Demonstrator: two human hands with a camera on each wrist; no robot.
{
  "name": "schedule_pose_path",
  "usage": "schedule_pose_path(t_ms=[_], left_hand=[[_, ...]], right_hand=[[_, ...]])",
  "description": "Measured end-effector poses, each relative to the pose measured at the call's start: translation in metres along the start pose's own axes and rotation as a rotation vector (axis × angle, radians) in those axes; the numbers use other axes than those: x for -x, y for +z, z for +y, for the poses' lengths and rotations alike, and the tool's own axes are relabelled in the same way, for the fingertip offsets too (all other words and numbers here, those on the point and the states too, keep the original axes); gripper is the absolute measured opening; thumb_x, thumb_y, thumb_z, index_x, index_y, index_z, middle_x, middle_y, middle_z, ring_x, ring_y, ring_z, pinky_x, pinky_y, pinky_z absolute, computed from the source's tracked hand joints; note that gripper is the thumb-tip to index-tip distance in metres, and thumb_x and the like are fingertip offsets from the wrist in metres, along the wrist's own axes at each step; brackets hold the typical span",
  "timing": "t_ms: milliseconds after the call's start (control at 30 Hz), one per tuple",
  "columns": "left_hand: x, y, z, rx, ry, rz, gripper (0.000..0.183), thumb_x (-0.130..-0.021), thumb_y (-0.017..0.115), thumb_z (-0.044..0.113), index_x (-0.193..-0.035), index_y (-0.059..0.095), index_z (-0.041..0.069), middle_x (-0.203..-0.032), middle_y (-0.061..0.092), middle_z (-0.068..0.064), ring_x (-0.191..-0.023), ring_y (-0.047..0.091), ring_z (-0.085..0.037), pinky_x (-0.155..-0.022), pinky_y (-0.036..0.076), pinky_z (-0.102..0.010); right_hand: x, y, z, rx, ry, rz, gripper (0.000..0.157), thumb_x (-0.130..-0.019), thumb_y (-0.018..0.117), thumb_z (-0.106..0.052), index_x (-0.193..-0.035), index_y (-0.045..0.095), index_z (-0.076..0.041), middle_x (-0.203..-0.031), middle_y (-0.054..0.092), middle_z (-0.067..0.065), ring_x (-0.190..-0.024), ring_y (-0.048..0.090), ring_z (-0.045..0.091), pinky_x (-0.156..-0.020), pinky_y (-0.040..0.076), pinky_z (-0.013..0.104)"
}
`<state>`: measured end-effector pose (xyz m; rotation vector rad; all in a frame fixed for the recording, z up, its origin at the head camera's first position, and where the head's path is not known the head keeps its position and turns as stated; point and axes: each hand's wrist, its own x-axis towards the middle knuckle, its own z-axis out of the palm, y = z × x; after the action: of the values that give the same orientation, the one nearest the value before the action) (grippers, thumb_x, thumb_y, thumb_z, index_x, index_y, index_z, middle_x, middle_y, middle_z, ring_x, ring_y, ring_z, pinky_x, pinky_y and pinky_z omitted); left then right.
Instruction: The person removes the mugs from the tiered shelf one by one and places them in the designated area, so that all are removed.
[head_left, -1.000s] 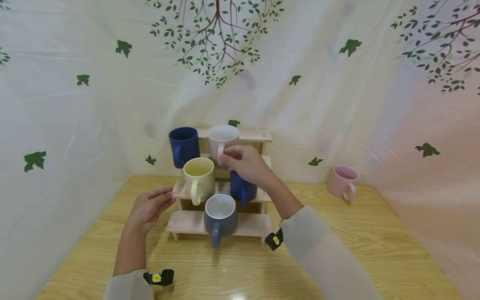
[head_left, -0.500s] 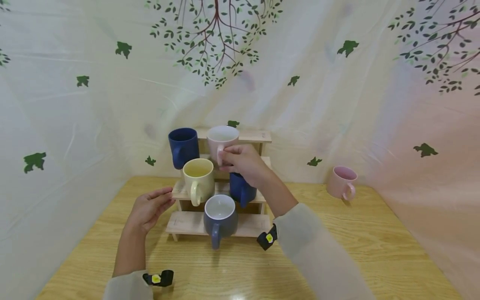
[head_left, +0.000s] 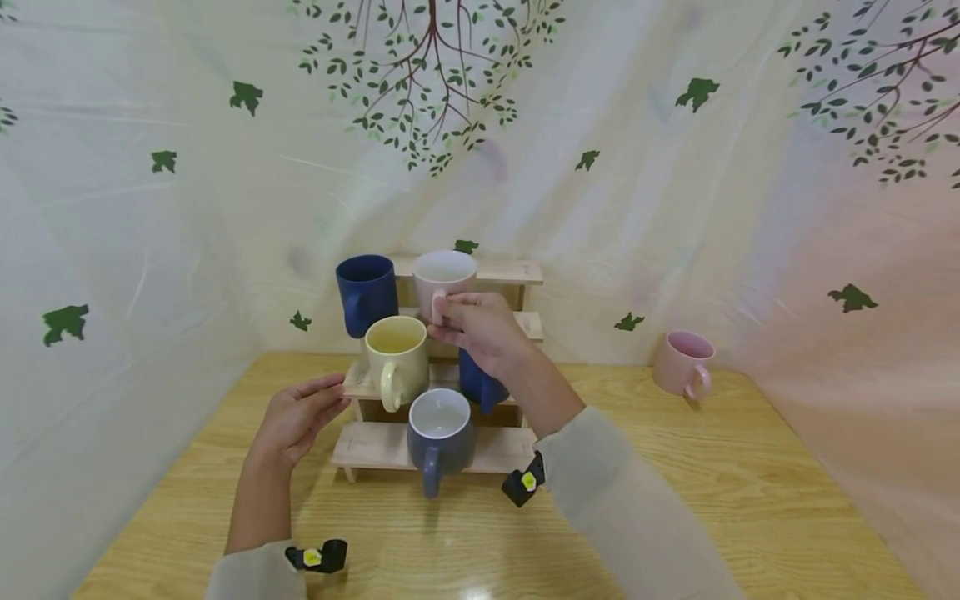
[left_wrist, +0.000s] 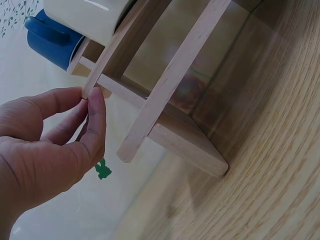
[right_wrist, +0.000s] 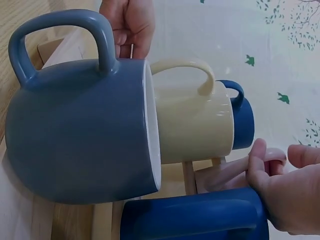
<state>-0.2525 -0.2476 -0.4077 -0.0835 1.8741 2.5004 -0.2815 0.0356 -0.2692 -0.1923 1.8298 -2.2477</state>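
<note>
My right hand (head_left: 487,329) pinches the handle of a pale pink mug (head_left: 444,277), upright at an upper tier of a stepped wooden stand (head_left: 502,447). My left hand (head_left: 296,417) pinches the left end of a middle board (left_wrist: 98,70) of that stand between thumb and fingers. Left of the pale pink mug is a dark blue mug (head_left: 372,293). A cream-yellow mug (head_left: 411,358) sits on the middle tier, and another dark blue mug (head_left: 476,383) is partly hidden beneath my right hand. On the lowest tier stands a grey-blue mug (head_left: 453,446), its handle facing me.
A pink mug (head_left: 677,367) stands on the wooden table (head_left: 660,467) at the back right. Behind the stand hangs a pale sheet (head_left: 525,200) printed with branches and leaves. The grey-blue mug is nearest to the right wrist camera.
My right wrist and forearm have swung a little to the left, with the fingers still on the pale pink mug's handle. The left hand and the stand look unmoved.
</note>
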Motion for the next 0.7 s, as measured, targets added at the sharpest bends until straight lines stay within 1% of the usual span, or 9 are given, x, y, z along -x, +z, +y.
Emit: schedule_pose_path(t_ms=[167, 333, 400, 433, 600, 633, 700], left_hand=[[-0.0009, -0.0007, -0.0002, 0.006, -0.001, -0.001, 0.024, -0.099, 0.064, -0.003, -0.123, 0.069, -0.005, -0.108, 0.069, 0.001, -0.092, 0.072, -0.011, -0.092, 0.06, -0.025], [-0.0001, -0.0004, 0.0004, 0.01, -0.005, -0.001, 0.021, -0.099, 0.064, -0.003, -0.119, 0.071, -0.002, -0.108, 0.069, 0.001, -0.092, 0.072, -0.011, -0.092, 0.06, -0.025], [0.0003, -0.0003, 0.0006, 0.012, -0.006, 0.0, 0.021, -0.099, 0.064, -0.003, -0.119, 0.071, -0.002, -0.108, 0.069, 0.001, -0.092, 0.072, -0.011, -0.092, 0.06, -0.025], [0.0006, -0.0002, 0.0007, 0.012, -0.007, 0.0, 0.021, -0.099, 0.064, -0.003, -0.119, 0.071, -0.002, -0.108, 0.069, 0.001, -0.092, 0.072, -0.011, -0.092, 0.06, -0.025], [0.0013, 0.0, 0.0006, 0.012, -0.008, 0.004, 0.022, -0.099, 0.064, -0.003, -0.12, 0.071, -0.001, -0.109, 0.069, 0.001, -0.092, 0.072, -0.011, -0.092, 0.06, -0.025], [0.0012, 0.0, 0.0005, 0.013, -0.008, 0.003, 0.022, -0.099, 0.064, -0.003, -0.119, 0.072, -0.001, -0.109, 0.069, 0.001, -0.092, 0.072, -0.011, -0.092, 0.06, -0.025], [0.0012, 0.0001, 0.0002, 0.015, -0.007, 0.003, 0.021, -0.099, 0.064, -0.003, -0.118, 0.073, 0.0, -0.109, 0.069, 0.001, -0.092, 0.072, -0.011, -0.092, 0.06, -0.025]], right_hand=[[-0.0028, 0.0036, 0.0019, 0.007, -0.007, 0.024, 0.032, -0.104, 0.061, -0.013, -0.122, 0.064, 0.013, -0.135, 0.054, 0.017, -0.103, 0.061, 0.027, -0.097, 0.059, 0.032], [-0.0024, 0.0061, 0.0027, 0.065, -0.038, 0.042, 0.036, -0.106, 0.058, -0.019, -0.12, 0.063, 0.014, -0.133, 0.053, 0.016, -0.098, 0.061, 0.025, -0.09, 0.06, 0.028], [-0.0024, 0.007, 0.0031, 0.09, -0.049, 0.062, 0.037, -0.106, 0.057, -0.022, -0.118, 0.064, 0.013, -0.127, 0.054, 0.014, -0.095, 0.062, 0.024, -0.087, 0.06, 0.026], [-0.0022, 0.0075, 0.0033, 0.096, -0.055, 0.071, 0.037, -0.106, 0.057, -0.022, -0.115, 0.065, 0.012, -0.121, 0.055, 0.014, -0.093, 0.061, 0.023, -0.086, 0.06, 0.026], [-0.0033, 0.008, 0.005, 0.11, -0.074, 0.103, 0.033, -0.104, 0.06, -0.024, -0.095, 0.063, 0.007, -0.094, 0.053, 0.009, -0.085, 0.06, 0.022, -0.078, 0.061, 0.025], [-0.0033, 0.0079, 0.0052, 0.111, -0.078, 0.104, 0.033, -0.104, 0.06, -0.024, -0.091, 0.062, 0.006, -0.09, 0.052, 0.01, -0.084, 0.06, 0.022, -0.077, 0.062, 0.025], [-0.0034, 0.0074, 0.0053, 0.11, -0.082, 0.108, 0.032, -0.104, 0.061, -0.024, -0.088, 0.063, 0.004, -0.089, 0.053, 0.009, -0.084, 0.06, 0.022, -0.076, 0.062, 0.025]])
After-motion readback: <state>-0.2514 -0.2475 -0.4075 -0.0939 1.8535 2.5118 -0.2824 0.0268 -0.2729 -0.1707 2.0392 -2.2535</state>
